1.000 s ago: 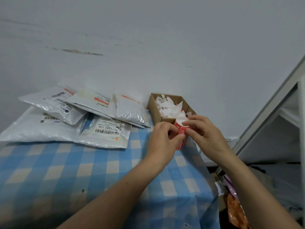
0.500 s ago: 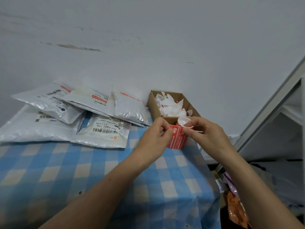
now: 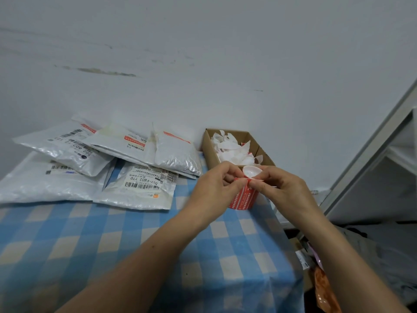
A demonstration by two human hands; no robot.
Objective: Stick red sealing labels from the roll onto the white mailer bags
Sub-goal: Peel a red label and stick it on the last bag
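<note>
**With fingers [image 3: 239, 181] pinched on the label roll [image 3: 244, 198]**

Pinches the top rim of the red label roll between thumb and forefinger of the left hand [image 3: 214, 188]. Clamps, with the curled fingertips of the right hand [image 3: 282, 190], a white curl of backing strip [image 3: 251, 171] at the same rim. Holds the label roll upright at the right edge of the blue-checked tablecloth [image 3: 112, 245], just in front of a cardboard box [image 3: 208, 147] of white paper scraps [image 3: 232, 150]; cannot tell whether touching the cloth. Shows at least 5 white mailer bags [image 3: 140, 190] overlapping at the far left against the wall [image 3: 225, 53], well apart from both hands, 3 already bearing red labels [image 3: 134, 139].
</note>
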